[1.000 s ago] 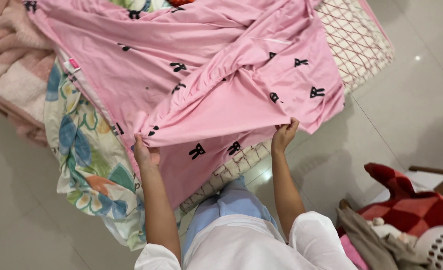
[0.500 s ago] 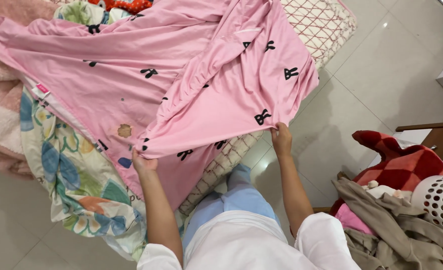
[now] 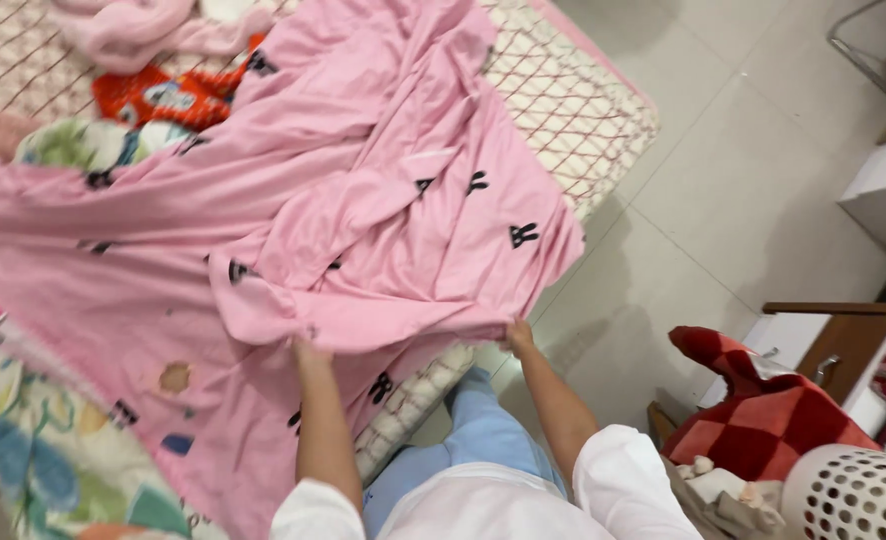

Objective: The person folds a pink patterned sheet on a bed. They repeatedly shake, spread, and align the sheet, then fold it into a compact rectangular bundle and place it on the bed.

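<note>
A large pink sheet (image 3: 363,200) with small black rabbit figures lies spread over a mattress (image 3: 573,100) covered in a cream and red lattice pattern. My left hand (image 3: 309,349) grips a folded edge of the sheet near its middle. My right hand (image 3: 518,334) pinches the same edge further right, by the mattress side. The stretch of edge between my hands is pulled fairly taut. My pale blue trousers (image 3: 473,445) and white sleeves show below.
A floral quilt (image 3: 33,450) lies at lower left, with an orange-red cloth (image 3: 168,95) and a pink blanket (image 3: 133,30) at the top. At right are a red checked cushion (image 3: 763,400), a white perforated basket (image 3: 853,495) and wooden furniture (image 3: 843,330) on pale tiles.
My hands have come closer together and lower in view with the sheet edge. The view swung, so more of the lattice mattress and the orange cloth now show at top.
</note>
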